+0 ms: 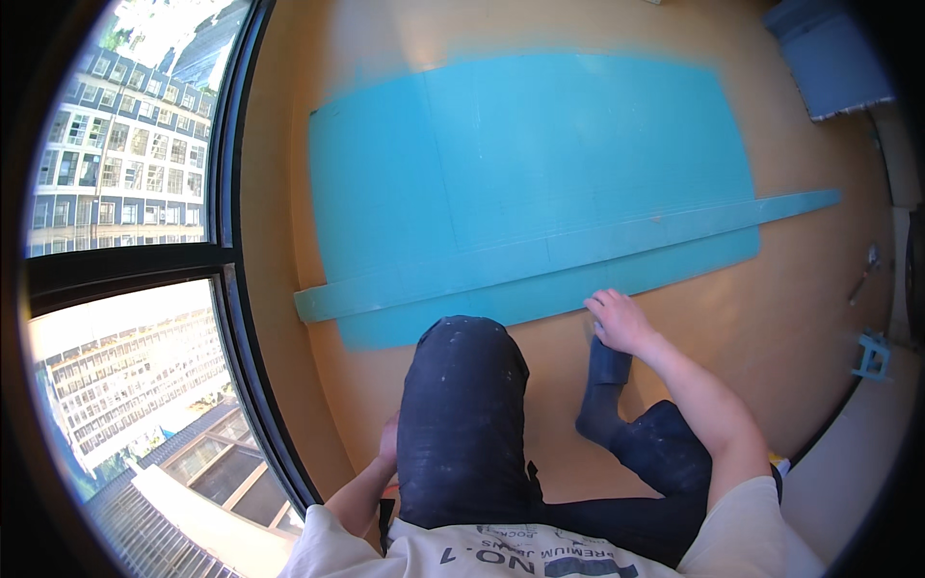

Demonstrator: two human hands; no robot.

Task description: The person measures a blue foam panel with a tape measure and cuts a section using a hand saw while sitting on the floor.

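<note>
A large turquoise sheet or painted area (535, 159) lies before me on the brown floor (686, 325). Its far edge fades softly into the brown. Across its near part runs a long, narrow turquoise strip (506, 264), which reaches past both sides. My right hand (614, 318) is at the near edge of the turquoise area with its fingers bent. Just below it is my dark, boot-like foot (609, 361); what the fingers touch is unclear. My left hand (389, 437) is beside my raised knee (462, 404), which hides most of it. Any hold there is hidden.
A dark-framed window (235, 246) stands at the left, with buildings outside. At the far right are a blue-grey, box-like object (831, 61), a small tool (861, 274) and a little light-blue frame (872, 355).
</note>
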